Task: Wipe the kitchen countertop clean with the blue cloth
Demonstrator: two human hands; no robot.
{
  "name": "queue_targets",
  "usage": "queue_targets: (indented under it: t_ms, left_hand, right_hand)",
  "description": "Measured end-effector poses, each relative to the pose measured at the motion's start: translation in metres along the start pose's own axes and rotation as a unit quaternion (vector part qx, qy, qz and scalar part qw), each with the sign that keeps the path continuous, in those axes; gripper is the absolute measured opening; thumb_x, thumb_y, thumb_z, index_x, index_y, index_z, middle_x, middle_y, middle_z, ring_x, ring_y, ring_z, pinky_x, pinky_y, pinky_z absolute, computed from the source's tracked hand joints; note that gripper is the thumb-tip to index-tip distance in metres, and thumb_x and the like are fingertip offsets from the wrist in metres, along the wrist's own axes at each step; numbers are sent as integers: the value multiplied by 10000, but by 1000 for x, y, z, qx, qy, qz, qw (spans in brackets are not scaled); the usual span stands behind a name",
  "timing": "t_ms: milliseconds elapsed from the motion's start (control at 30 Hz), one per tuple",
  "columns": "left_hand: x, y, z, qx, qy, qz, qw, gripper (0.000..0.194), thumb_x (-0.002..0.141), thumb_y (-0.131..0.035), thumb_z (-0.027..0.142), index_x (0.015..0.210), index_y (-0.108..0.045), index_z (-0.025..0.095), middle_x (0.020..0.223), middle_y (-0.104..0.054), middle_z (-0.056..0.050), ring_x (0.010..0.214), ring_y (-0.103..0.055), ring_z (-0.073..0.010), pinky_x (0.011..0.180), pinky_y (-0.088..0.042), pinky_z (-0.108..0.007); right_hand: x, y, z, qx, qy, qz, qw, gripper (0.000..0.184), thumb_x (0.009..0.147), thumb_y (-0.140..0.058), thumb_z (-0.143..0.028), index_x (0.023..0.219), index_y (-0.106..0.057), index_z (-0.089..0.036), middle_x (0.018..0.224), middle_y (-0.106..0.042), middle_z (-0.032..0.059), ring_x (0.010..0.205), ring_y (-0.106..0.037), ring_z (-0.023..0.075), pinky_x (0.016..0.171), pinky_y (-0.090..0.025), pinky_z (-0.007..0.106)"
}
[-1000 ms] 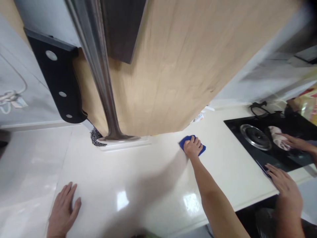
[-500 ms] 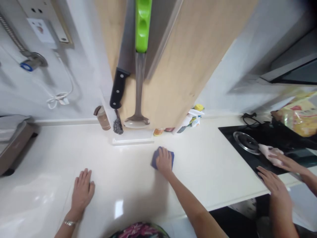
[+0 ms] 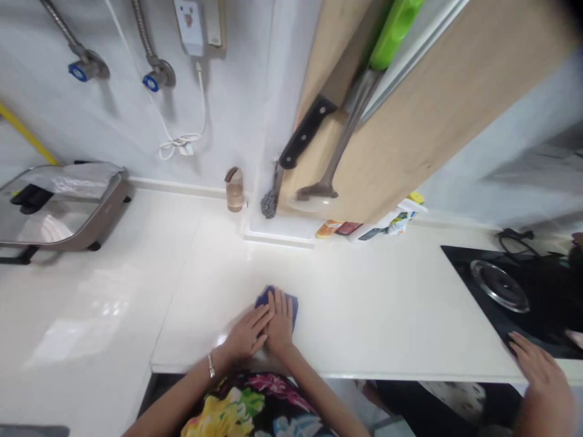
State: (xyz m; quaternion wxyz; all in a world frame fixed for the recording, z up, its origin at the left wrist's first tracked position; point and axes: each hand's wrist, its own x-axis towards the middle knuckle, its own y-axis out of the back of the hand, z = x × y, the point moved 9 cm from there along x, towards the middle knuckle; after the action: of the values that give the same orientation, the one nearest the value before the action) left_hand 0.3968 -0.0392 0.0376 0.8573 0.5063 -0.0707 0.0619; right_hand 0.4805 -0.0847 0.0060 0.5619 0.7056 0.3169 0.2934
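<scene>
My right hand (image 3: 279,321) presses down on a folded blue cloth (image 3: 292,304), covering most of it, on the white stone counter (image 3: 378,321). My left hand (image 3: 246,334), wearing a thin bracelet, lies flat on the counter beside it, fingertips against my right hand and near the cloth's edge. Both hands are close to the counter's front edge. Another person's hand (image 3: 540,370) rests at the right, by the black glass hob (image 3: 537,303) with its metal burner (image 3: 498,285).
A wooden board (image 3: 455,109) crosses the upper right, with a black-handled knife (image 3: 306,130) and a metal ladle (image 3: 339,152) near it. A wire scrubber (image 3: 271,199), a small bottle (image 3: 234,189) and a metal-rimmed tray (image 3: 64,209) stand along the wall.
My left hand has moved right across the counter to meet my right hand at the cloth. The view has swung left, pushing the hob toward the right edge.
</scene>
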Motion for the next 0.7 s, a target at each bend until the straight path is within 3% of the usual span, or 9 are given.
queue_targets:
  t_ms: [167,267,433,567,700]
  left_hand:
    - [-14,-13,-3,39,-22,-42,998,577,958,-510,271,1526,-416,250,1613,-398,-75,1506,-333,-239,1230,-328,-460]
    - [-17,-13,-4,55,-8,-36,998,587,958,-507,272,1535,-400,268,1631,-369,-62,1521,-299,-237,1257,-254,-488]
    - [-21,-2,-25,72,36,-14,997,609,942,-489,226,1542,-384,257,1631,-368,-58,1524,-290,-231,1270,-184,-536]
    - [-26,21,-51,76,107,19,991,571,955,-471,223,1523,-418,252,1613,-401,-58,1520,-301,-214,1267,-214,-504]
    - [-36,35,-58,91,197,74,973,544,967,-472,244,1509,-446,202,1575,-460,-73,1517,-307,-189,1275,-219,-428]
  right_hand:
    - [-21,13,7,-4,104,2,995,606,971,-368,-275,1544,-312,-87,1649,-272,153,1556,-141,270,1254,-248,503]
    - [-21,15,6,-18,116,11,993,619,962,-400,-287,1537,-320,-70,1642,-280,171,1554,-136,302,1250,-250,521]
    - [6,8,-18,-23,142,17,989,641,952,-415,-312,1541,-316,-83,1637,-288,172,1544,-161,322,1238,-260,538]
    - [38,0,-47,-18,206,28,978,623,946,-407,-300,1521,-355,-66,1608,-335,201,1530,-204,333,1216,-284,538]
    - [54,-9,-68,7,268,60,962,638,938,-390,-267,1538,-320,-62,1576,-372,238,1495,-287,354,1168,-339,561]
